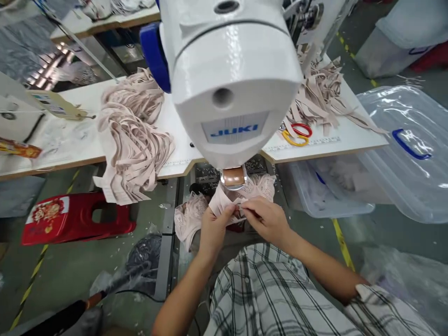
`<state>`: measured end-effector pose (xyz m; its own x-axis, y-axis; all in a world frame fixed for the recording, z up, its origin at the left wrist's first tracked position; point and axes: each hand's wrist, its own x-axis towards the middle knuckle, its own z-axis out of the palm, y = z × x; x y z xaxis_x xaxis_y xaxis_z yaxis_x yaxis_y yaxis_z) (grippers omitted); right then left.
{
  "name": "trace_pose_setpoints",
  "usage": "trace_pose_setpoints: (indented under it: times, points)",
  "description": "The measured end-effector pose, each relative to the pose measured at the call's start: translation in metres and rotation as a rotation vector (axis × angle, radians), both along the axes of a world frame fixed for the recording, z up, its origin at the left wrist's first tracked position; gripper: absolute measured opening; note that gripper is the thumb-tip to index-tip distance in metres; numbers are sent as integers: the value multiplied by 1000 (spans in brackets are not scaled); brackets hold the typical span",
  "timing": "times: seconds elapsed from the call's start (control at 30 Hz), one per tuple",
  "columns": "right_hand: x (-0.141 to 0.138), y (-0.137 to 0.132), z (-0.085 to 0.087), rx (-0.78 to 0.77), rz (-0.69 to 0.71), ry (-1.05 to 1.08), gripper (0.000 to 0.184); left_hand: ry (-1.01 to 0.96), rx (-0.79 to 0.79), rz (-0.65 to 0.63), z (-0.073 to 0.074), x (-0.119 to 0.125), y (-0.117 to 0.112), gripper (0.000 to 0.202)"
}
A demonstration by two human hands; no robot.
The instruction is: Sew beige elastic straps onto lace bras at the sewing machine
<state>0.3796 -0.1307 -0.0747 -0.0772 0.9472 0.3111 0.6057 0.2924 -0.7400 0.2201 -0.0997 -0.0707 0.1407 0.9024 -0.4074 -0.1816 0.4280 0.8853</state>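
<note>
A pale pink lace bra (191, 217) hangs below the head of a white sewing machine (238, 84), its lace showing on both sides of my hands. My left hand (216, 228) pinches a smooth pink part of it between thumb and fingers. Close against it, my right hand (268, 219) is closed with its fingertips on the same garment. Something small and pale sits between the fingertips, too small to name. The machine's needle area is hidden behind its head and a brown, shiny part (234, 176) just above the fabric.
Bundles of pink straps (135, 140) lie left on the white table, overhanging its edge. More strips (318, 95) and red-and-yellow scissors (297, 134) lie right. Clear plastic bins (413, 154) stand at the right. A red stool (79, 217) is on the floor at left.
</note>
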Motion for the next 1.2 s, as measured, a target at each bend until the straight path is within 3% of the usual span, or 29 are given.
trace_pose_setpoints:
  times: [0.17,0.37,0.57,0.7,0.87,1.2]
  points:
    - [-9,2,-3,-17,-64,46,23,30,15,-14,3,4,-4,40]
    - [-2,6,-5,-194,-75,118,20,221,131,-115,5,5,-6,33]
    - [12,17,3,-394,61,134,22,324,283,-237,5,1,-3,26]
    - [16,20,10,-413,153,139,18,328,355,-313,10,-1,-3,24]
    - [13,20,11,-451,195,235,18,235,368,-288,9,-1,-2,23]
    - [5,10,3,-390,48,218,21,313,305,-351,6,-4,0,20]
